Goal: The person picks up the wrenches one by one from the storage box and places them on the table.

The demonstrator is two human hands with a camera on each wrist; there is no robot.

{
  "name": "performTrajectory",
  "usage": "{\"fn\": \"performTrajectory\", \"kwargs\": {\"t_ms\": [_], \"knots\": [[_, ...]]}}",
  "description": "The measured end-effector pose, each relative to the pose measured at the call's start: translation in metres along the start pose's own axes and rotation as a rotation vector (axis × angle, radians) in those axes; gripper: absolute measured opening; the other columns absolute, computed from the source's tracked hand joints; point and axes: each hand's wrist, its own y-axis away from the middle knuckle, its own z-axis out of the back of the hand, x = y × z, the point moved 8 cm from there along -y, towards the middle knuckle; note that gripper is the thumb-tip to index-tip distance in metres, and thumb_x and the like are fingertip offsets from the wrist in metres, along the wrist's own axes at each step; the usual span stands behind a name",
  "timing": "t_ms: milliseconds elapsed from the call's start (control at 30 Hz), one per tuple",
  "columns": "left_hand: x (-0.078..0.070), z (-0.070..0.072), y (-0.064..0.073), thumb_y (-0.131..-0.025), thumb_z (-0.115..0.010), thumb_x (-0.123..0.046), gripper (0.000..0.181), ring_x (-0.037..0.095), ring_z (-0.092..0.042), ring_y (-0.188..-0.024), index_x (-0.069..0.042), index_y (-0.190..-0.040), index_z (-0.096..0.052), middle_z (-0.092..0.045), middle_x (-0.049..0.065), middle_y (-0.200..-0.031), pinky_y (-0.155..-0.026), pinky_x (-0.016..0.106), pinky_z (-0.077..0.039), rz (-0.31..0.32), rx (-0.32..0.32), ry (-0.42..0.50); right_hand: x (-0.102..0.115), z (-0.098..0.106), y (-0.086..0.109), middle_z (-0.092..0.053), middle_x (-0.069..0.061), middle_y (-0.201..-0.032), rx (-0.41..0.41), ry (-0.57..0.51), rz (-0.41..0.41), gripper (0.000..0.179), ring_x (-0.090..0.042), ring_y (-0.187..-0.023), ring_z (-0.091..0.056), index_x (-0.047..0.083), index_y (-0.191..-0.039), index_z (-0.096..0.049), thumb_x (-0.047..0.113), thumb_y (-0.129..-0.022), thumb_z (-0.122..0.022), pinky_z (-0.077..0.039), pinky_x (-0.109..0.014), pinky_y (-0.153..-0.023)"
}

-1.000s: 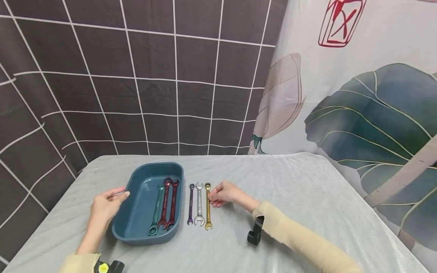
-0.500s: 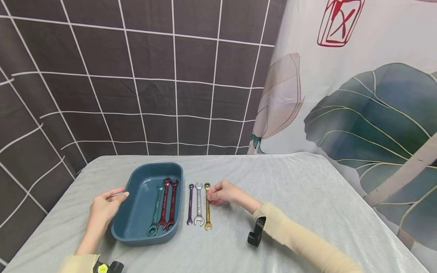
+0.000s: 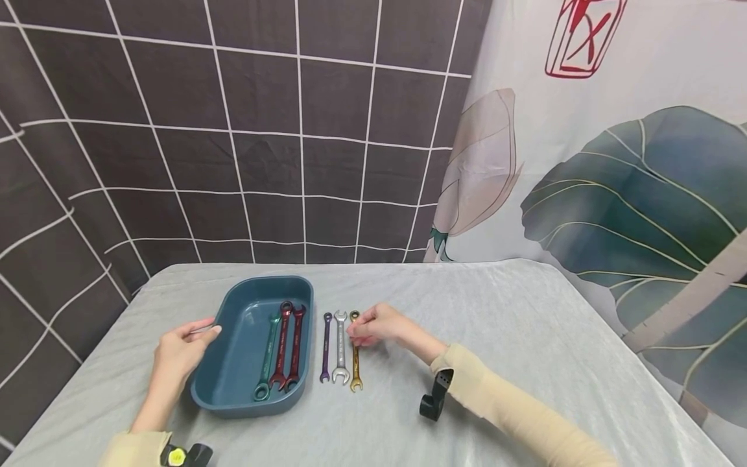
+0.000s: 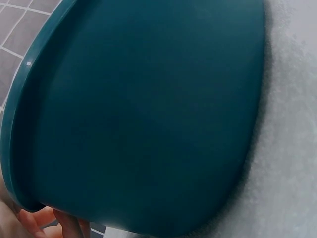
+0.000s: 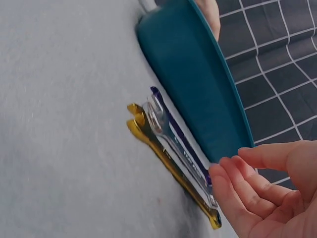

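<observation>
My left hand [image 3: 177,353] pinches the left rim of a blue plastic basin [image 3: 230,373], with fingertips at the rim in the left wrist view. Inside the basin lie a green wrench [image 3: 268,353] and two red wrenches [image 3: 282,350]. To its right, a purple wrench [image 3: 326,350], a silver wrench [image 3: 340,347] and a gold wrench [image 3: 356,373] form a row on the cloth. Over the upper part of the gold wrench hovers my right hand [image 3: 379,325], hiding some of its shaft. In the right wrist view its thumb and fingers stand apart with nothing between them.
Pale grey cloth [image 3: 496,337] covers the table. Behind it hangs a dark curtain [image 3: 262,162] with white grid lines, and a leaf-patterned curtain [image 3: 613,194] on the right. A black camera [image 3: 434,399] sits at the right wrist.
My right hand has come away from the gold wrench's shaft and shifted slightly up and left, toward the silver wrench. My left hand and the basin stay in place.
</observation>
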Motion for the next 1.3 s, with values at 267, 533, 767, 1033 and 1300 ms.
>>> {"fn": "performTrajectory", "kwargs": {"t_ms": [267,533,767,1033,1300], "knots": [[0.000,0.000,0.000,-0.090,-0.064,-0.032,0.046,0.002,-0.056,-0.076,0.001,-0.122,-0.063,-0.073,0.016,-0.099,-0.069,0.027,-0.042,-0.003,0.001,-0.002,0.010,-0.008,0.001,-0.073,-0.020,-0.092,0.029,-0.004,0.039,0.020,-0.016,-0.076,-0.071,-0.008,-0.102,-0.069,0.007,-0.089,-0.064,-0.057,-0.032,-0.075],[0.001,0.000,0.000,-0.090,-0.063,-0.030,0.044,0.015,-0.063,-0.083,0.001,-0.122,-0.063,-0.072,0.019,-0.103,-0.070,0.028,-0.043,-0.002,-0.005,0.006,0.024,-0.013,0.003,-0.074,-0.017,-0.091,0.021,-0.013,0.052,0.020,-0.010,-0.073,-0.068,-0.007,-0.101,-0.070,0.005,-0.086,-0.063,-0.057,-0.029,-0.074],[0.000,0.000,0.000,-0.090,-0.064,-0.030,0.045,-0.002,-0.052,-0.072,0.002,-0.121,-0.063,-0.073,0.018,-0.100,-0.066,0.024,-0.043,-0.011,-0.005,0.005,0.033,-0.014,0.001,-0.074,-0.014,-0.092,0.013,-0.008,0.050,0.021,-0.009,-0.073,-0.067,-0.004,-0.101,-0.072,0.004,-0.083,-0.063,-0.057,-0.029,-0.075],[-0.001,0.001,0.000,-0.089,-0.064,-0.030,0.045,-0.003,-0.052,-0.071,0.002,-0.121,-0.063,-0.073,0.016,-0.096,-0.064,0.022,-0.042,-0.017,-0.002,0.005,0.047,-0.018,0.000,-0.074,-0.015,-0.090,0.030,-0.011,0.071,0.023,-0.008,-0.070,-0.065,-0.004,-0.103,-0.071,0.005,-0.083,-0.064,-0.057,-0.036,-0.078],[-0.002,0.001,0.000,-0.090,-0.065,-0.030,0.045,-0.004,-0.051,-0.069,0.002,-0.121,-0.064,-0.072,0.019,-0.102,-0.064,0.022,-0.043,-0.013,-0.011,0.005,0.060,-0.024,-0.002,-0.074,-0.018,-0.098,0.040,0.026,0.095,0.021,-0.010,-0.075,-0.068,-0.002,-0.103,-0.072,0.007,-0.086,-0.066,-0.057,-0.029,-0.075]]}}
